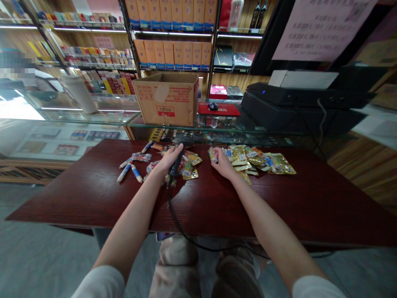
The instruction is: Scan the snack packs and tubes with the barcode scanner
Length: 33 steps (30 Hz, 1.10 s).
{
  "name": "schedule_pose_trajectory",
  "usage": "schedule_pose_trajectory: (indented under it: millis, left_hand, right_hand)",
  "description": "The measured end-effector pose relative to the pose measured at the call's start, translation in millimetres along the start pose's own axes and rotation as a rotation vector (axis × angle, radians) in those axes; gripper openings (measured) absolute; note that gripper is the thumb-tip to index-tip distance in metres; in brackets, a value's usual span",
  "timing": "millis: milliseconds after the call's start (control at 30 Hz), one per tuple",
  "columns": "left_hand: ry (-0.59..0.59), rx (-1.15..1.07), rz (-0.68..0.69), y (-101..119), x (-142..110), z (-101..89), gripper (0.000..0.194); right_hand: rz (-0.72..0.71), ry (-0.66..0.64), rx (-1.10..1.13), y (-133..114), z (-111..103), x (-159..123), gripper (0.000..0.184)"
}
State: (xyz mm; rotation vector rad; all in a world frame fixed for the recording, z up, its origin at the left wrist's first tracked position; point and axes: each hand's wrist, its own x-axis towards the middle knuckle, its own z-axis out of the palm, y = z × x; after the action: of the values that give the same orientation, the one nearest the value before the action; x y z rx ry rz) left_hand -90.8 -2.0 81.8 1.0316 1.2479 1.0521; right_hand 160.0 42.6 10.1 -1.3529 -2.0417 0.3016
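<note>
My left hand [170, 159] is wrapped round a black corded barcode scanner [176, 162], whose head points away over the table. Beneath and beside it lies a loose pile of small wrapped snacks [187, 169]. To the right, my right hand [222, 163] is closed on a small clear-and-coloured snack packet [213, 154], partly hidden by the fingers. Close by that hand spreads a heap of gold snack packets [238, 155], with some blue-and-white wrapped sticks among them. Left of the scanner lie several wrapped sausage sticks [124, 172].
The dark wooden table [204, 207] carries the snacks. The scanner's black cable [175, 217] hangs over its front edge. Behind stand a cardboard box [167, 101] and a computer mouse [213, 106] on a glass counter, with a black machine [294, 107] at right.
</note>
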Motion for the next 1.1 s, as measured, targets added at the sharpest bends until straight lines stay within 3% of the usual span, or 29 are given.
schedule_pose_trajectory:
  millis: [200,300,633,867,1100]
  left_hand:
    - [-0.175,0.013,0.055,2,-13,13.8,0.047]
    - [-0.252,0.052,0.063,2,-19,17.7,0.048]
    - [-0.41,0.109,0.127,-6,-18,23.8,0.053]
    - [-0.363,0.018,0.09,-9,-11,19.0,0.054]
    - [-0.254,-0.081,0.019,-5,0,1.6,0.054]
  right_hand:
    - [0.022,0.282,0.193,18,2,9,0.043]
    - [-0.01,0.358,0.258,20,2,11,0.044]
    - [-0.081,0.282,0.114,6,7,7,0.049]
    - [-0.076,0.261,0.109,12,2,7,0.046]
    - [-0.025,0.301,0.079,16,-10,10,0.048]
